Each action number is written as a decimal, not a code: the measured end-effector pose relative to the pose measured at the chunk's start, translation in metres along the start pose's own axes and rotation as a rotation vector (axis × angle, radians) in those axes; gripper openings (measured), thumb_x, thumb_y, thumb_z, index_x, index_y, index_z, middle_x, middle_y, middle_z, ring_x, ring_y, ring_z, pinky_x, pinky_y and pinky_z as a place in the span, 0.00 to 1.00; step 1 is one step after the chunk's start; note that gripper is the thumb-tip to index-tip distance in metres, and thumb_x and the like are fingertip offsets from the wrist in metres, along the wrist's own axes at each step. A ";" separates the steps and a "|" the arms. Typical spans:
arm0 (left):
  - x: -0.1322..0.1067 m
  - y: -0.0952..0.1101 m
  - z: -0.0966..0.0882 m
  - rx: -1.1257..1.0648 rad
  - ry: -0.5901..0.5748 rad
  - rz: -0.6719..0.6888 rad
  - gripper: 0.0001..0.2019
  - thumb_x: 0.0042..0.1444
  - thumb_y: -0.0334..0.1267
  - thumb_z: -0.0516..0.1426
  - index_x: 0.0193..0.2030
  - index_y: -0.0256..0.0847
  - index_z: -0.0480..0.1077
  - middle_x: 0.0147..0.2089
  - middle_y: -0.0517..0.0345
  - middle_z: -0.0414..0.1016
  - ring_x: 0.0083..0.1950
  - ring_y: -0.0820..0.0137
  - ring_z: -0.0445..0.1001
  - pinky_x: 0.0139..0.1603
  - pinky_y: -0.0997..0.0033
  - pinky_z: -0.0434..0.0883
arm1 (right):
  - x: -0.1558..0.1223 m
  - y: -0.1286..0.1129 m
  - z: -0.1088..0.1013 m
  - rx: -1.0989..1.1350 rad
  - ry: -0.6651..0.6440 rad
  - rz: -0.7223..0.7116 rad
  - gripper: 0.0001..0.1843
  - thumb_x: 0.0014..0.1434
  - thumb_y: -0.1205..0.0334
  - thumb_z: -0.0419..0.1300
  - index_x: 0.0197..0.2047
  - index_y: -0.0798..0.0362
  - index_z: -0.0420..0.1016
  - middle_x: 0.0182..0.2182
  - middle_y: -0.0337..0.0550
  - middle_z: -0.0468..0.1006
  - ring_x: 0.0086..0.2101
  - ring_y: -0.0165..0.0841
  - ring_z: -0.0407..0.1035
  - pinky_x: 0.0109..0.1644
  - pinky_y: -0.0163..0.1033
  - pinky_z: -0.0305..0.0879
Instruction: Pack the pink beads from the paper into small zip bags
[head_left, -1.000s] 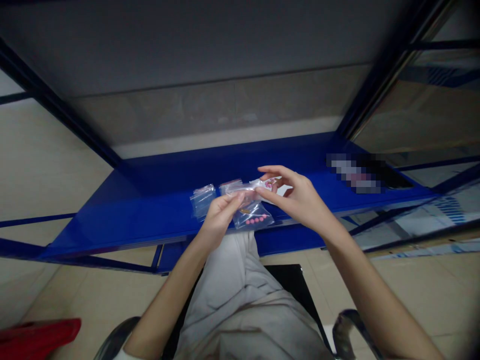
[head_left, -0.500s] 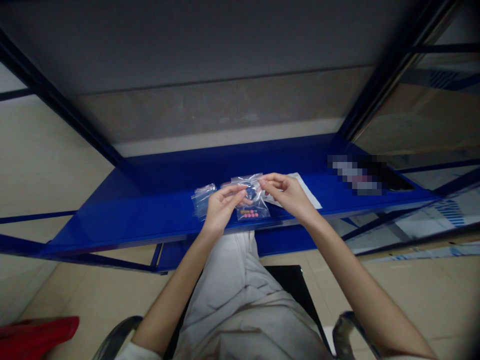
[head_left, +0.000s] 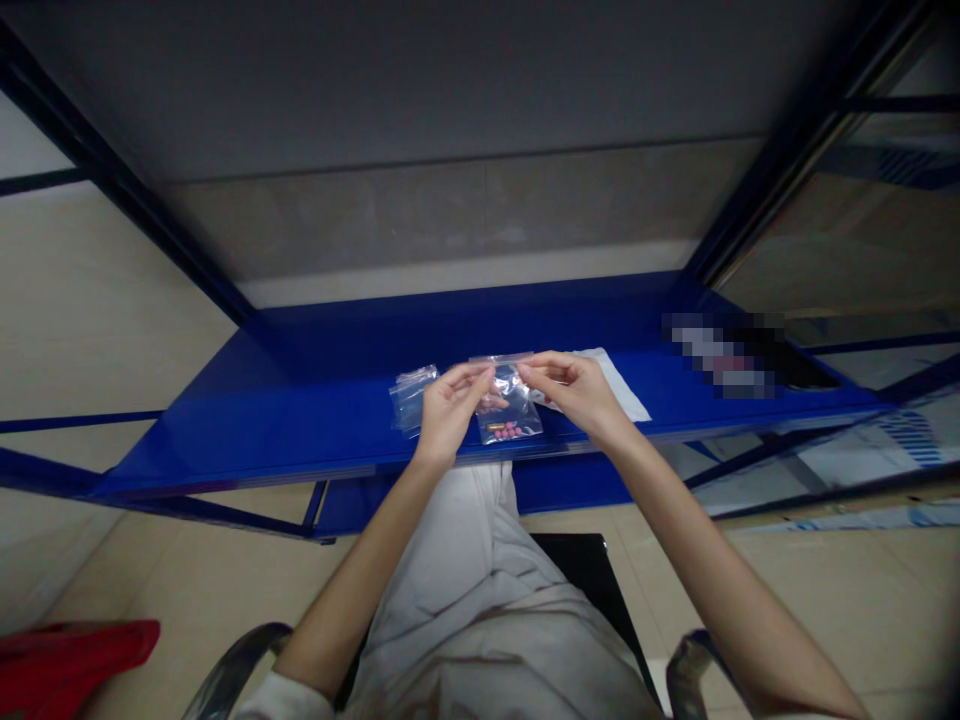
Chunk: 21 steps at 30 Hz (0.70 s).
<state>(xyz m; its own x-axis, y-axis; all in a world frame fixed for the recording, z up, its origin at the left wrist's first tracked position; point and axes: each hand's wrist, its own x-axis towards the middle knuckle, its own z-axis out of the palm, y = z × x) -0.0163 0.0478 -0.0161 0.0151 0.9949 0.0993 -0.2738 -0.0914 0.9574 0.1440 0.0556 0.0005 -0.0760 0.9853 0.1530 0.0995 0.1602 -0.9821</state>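
A clear zip bag [head_left: 516, 408] is held up between my two hands near the shelf's front edge. Several pink pills [head_left: 510, 430] and a brownish capsule [head_left: 496, 427] lie at its bottom. My left hand [head_left: 452, 405] pinches the upper left of the bag, with some fingers behind the plastic. On the upper right, my right hand [head_left: 574, 392] pinches it between thumb and fingers. More clear zip bags [head_left: 411, 402] lie just left of my left hand. A white sheet or packet [head_left: 619, 385] is partly hidden beneath my right hand.
The blue shelf [head_left: 315, 390] has upright blue posts at both ends. A dark object [head_left: 810, 370], partly pixelated, lies at its right end. Chair armrests [head_left: 244, 665] flank my lap, and red cloth [head_left: 82, 660] is at lower left.
The bag's top edge now looks flatter and straighter between my fingers, and the pills have shifted at its bottom. The view has moved slightly.
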 end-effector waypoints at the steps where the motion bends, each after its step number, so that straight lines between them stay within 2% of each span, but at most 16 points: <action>1: 0.000 0.000 -0.001 0.002 -0.005 0.000 0.12 0.46 0.41 0.64 0.34 0.36 0.74 0.26 0.61 0.76 0.24 0.73 0.76 0.28 0.76 0.71 | 0.000 0.000 0.000 -0.006 -0.005 -0.005 0.15 0.47 0.52 0.65 0.33 0.55 0.78 0.27 0.42 0.79 0.25 0.29 0.71 0.24 0.32 0.61; 8: -0.001 0.004 -0.003 0.058 -0.036 -0.006 0.13 0.45 0.43 0.65 0.34 0.36 0.75 0.24 0.60 0.76 0.23 0.72 0.76 0.25 0.76 0.69 | -0.001 0.004 -0.002 -0.030 -0.020 -0.024 0.14 0.48 0.52 0.65 0.33 0.55 0.78 0.26 0.42 0.79 0.25 0.29 0.69 0.24 0.32 0.60; 15: -0.002 0.000 0.001 0.102 0.080 0.076 0.10 0.47 0.42 0.64 0.31 0.36 0.76 0.24 0.58 0.78 0.24 0.70 0.77 0.30 0.72 0.72 | 0.000 0.007 0.001 -0.033 -0.077 -0.053 0.14 0.49 0.52 0.64 0.34 0.55 0.78 0.30 0.43 0.80 0.29 0.30 0.71 0.28 0.33 0.62; 21: -0.004 -0.001 0.000 0.104 0.032 0.100 0.09 0.49 0.42 0.62 0.32 0.37 0.74 0.23 0.59 0.77 0.25 0.69 0.77 0.28 0.74 0.70 | -0.001 0.006 0.007 0.029 -0.025 -0.037 0.14 0.48 0.52 0.64 0.31 0.55 0.78 0.29 0.42 0.79 0.29 0.30 0.70 0.28 0.33 0.62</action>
<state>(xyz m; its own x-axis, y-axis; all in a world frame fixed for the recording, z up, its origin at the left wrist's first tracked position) -0.0165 0.0444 -0.0172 -0.0381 0.9813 0.1886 -0.1713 -0.1924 0.9663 0.1378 0.0555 -0.0062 -0.1040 0.9768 0.1871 0.0672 0.1946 -0.9786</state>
